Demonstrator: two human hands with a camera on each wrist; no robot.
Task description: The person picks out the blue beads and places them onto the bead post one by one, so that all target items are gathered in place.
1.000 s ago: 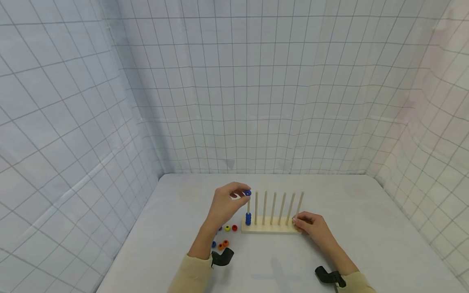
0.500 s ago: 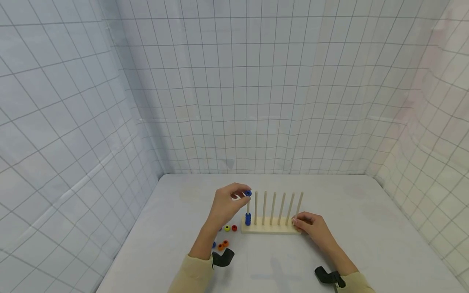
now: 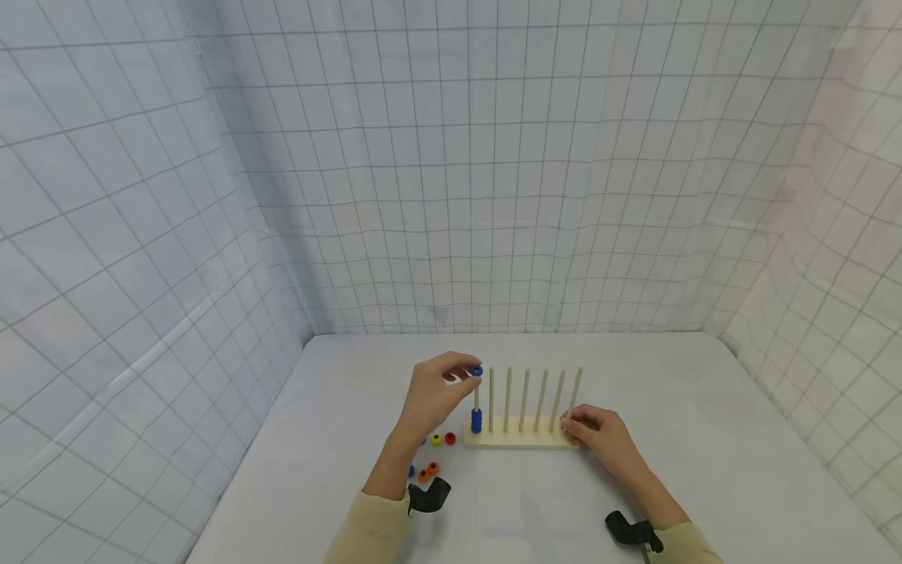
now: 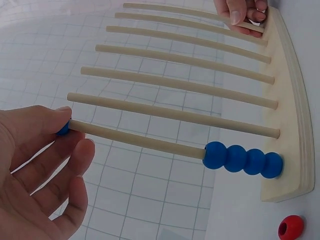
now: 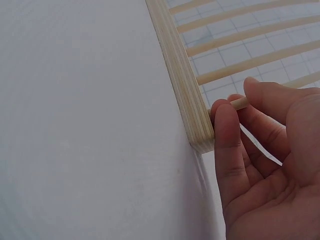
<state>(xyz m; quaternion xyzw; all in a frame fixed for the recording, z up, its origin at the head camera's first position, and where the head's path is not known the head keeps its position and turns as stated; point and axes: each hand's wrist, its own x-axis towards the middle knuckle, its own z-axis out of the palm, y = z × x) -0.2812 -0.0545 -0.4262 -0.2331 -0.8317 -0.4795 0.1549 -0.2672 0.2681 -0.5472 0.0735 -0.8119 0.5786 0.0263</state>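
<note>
A pale wooden stacking rack (image 3: 521,443) carries a row of several upright pegs. My left hand (image 3: 438,392) pinches a blue bead (image 4: 63,129) between thumb and forefinger, right at the top end of the leftmost peg (image 4: 135,139). Lower on that same peg, several blue beads (image 4: 235,159) are stacked against the base. At the rack's other end, my right hand (image 5: 272,145) grips the rightmost peg (image 5: 239,103) close to the base, with fingertips by the wood. The pegs between the two hands carry no beads.
Loose beads lie on the white table (image 3: 535,509) left of the rack: a red one (image 3: 450,439), a yellow one (image 3: 436,439), two orange ones (image 3: 428,471) and blue ones partly hidden by the left forearm. White gridded sheets (image 3: 465,196) enclose the table's back and sides.
Hardly anything differs: the left hand keeps the blue bead at the peg's top and the right hand stays on the rack. The head view has shifted very slightly.
</note>
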